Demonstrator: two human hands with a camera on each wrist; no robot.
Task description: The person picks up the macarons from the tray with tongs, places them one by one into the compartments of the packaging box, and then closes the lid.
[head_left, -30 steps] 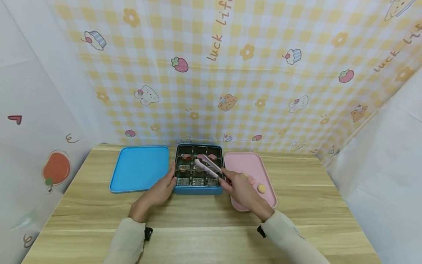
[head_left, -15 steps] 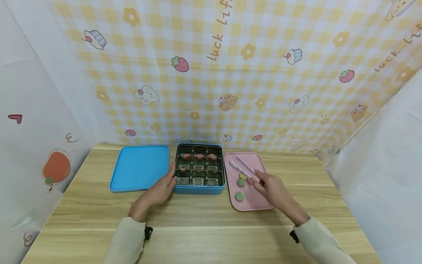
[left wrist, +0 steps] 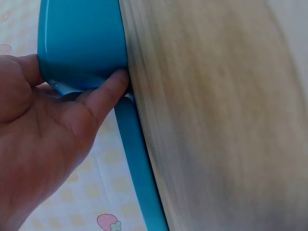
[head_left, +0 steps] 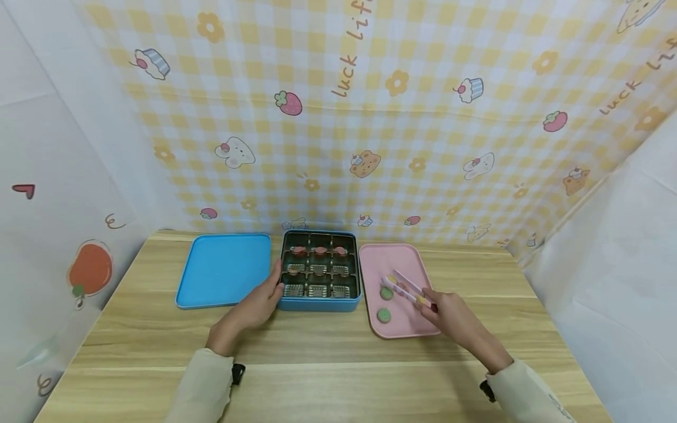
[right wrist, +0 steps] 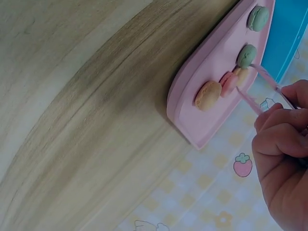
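Observation:
My left hand (head_left: 260, 301) holds the front left corner of a blue tin box (head_left: 317, 305), with the thumb (left wrist: 108, 94) low on its side. Inside is a dark divided insert, with pink round pieces along its back row. My right hand (head_left: 455, 318) grips pale pink tongs (head_left: 404, 289) over the pink tray (head_left: 409, 326). In the right wrist view the spread tong tips stand either side of a pale yellow macaron (right wrist: 242, 74). Close by lie a pink macaron (right wrist: 228, 84), another yellow macaron (right wrist: 208, 95) and two green ones, one green macaron (head_left: 384, 315) near the tray's front.
A flat blue tray-like lid (head_left: 224, 270) lies left of the box. The wooden table (head_left: 328, 376) extends in front. Behind stands a yellow checked cloth backdrop (head_left: 328, 194), and white cloth (head_left: 608, 282) hangs at the sides.
My right hand has carried the tongs from over the box rightward to the tray, then lowered them among the macarons. My left hand has stayed at the box corner.

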